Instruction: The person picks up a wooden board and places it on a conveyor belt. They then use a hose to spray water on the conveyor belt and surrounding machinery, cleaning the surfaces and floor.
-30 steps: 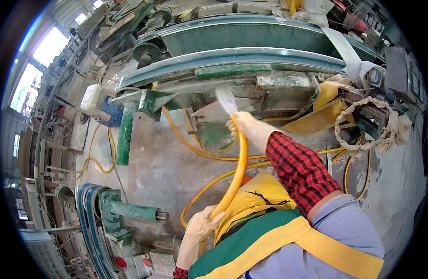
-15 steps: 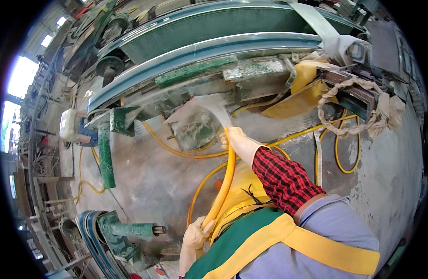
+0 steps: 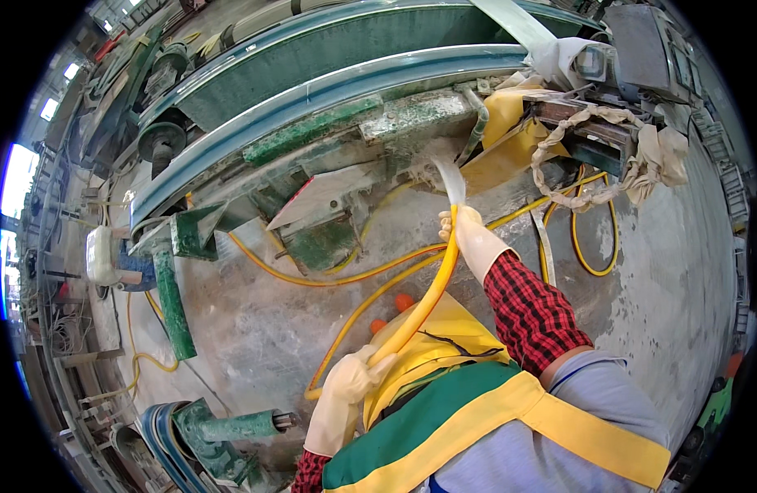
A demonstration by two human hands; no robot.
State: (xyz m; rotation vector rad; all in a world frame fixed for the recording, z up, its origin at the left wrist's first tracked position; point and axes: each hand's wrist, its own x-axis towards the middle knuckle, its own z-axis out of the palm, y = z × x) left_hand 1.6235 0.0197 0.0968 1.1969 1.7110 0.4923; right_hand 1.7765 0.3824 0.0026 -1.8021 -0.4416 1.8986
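- Gripping firmly, the gloved right hand (image 3: 475, 240) is closed around the yellow hose (image 3: 438, 292) just below its spraying end.
- Lower down, near the waist, the gloved left hand (image 3: 345, 386) is wrapped around the same hose, which bends in a curve between the two hands, in front of the yellow apron (image 3: 473, 333).
- White water (image 3: 450, 181) sprays from the hose end, up and away from the person, toward the underside of the machine (image 3: 417, 115) beneath the long blue rail (image 3: 345, 80).
- Thinner yellow lines lie across the wet floor (image 3: 255, 345), one running behind the right hand.
- Two orange balls (image 3: 404, 301) show beside the apron's edge, left of the hose.
- To the right of the spray are a yellow sheet (image 3: 510, 160) and a ring wrapped in pale cloth (image 3: 551, 146).
- On the left, a green post (image 3: 173, 312) slants downward.
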